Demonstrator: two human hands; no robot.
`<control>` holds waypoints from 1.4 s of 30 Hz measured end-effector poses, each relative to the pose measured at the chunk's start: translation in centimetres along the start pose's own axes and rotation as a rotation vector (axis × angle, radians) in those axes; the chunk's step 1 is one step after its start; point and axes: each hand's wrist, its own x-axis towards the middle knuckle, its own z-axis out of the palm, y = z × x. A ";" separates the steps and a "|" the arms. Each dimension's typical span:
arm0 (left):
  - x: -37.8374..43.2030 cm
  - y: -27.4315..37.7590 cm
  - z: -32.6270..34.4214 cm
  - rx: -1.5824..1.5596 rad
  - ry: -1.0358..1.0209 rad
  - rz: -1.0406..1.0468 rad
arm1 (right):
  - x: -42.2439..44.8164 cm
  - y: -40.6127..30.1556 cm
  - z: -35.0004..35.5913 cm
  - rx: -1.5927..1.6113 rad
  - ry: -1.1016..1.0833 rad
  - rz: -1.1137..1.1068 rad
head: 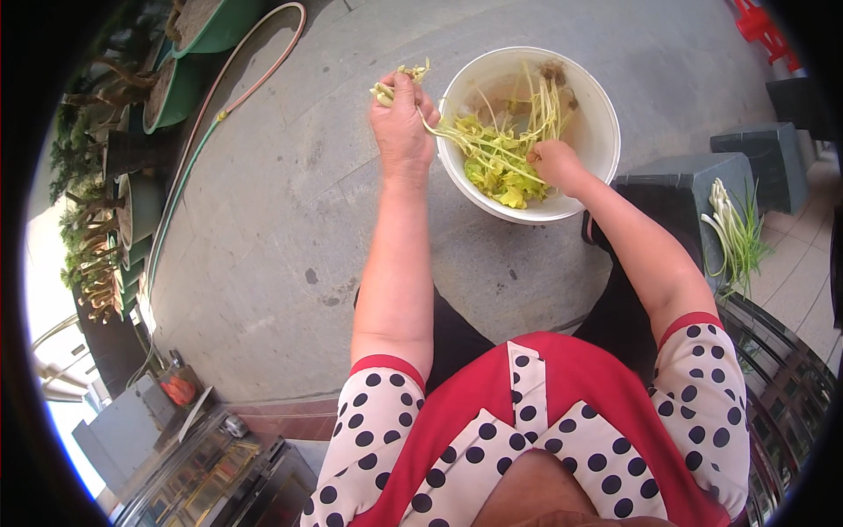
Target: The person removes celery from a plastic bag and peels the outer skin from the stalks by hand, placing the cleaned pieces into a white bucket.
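Observation:
My left hand [403, 125] is closed around a bunch of pale celery stalks [383, 94], beside the left rim of a white plastic bucket [454, 178]. Thin stems from that bunch stretch over the rim into the bucket. Inside it, my right hand [556, 168] has its fingers curled on the celery stems at the leafy end; its fingertips are partly hidden. Yellow-green celery leaves [507, 178] lie below the fingers. More stalks with brown, soil-covered roots [552, 71] lean against the far right wall of the bucket.
Scallions [731, 230] lie on a dark grey stone block [691, 174] at the right, with a second block [764, 161] behind. A hose [220, 117] runs along the left past potted plants [141, 211]. A slatted metal object [784, 375] is at lower right.

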 end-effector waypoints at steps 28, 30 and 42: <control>-1.2 -3.6 2.4 0.295 0.079 0.213 | -7.2 -11.6 -2.2 0.773 -0.180 -0.276; -0.9 -3.6 2.5 0.334 0.106 0.227 | -7.2 -11.6 -2.2 0.812 -0.210 -0.268; -1.3 -3.3 2.5 0.253 0.126 0.185 | -6.1 -10.0 -0.9 0.257 0.014 -0.346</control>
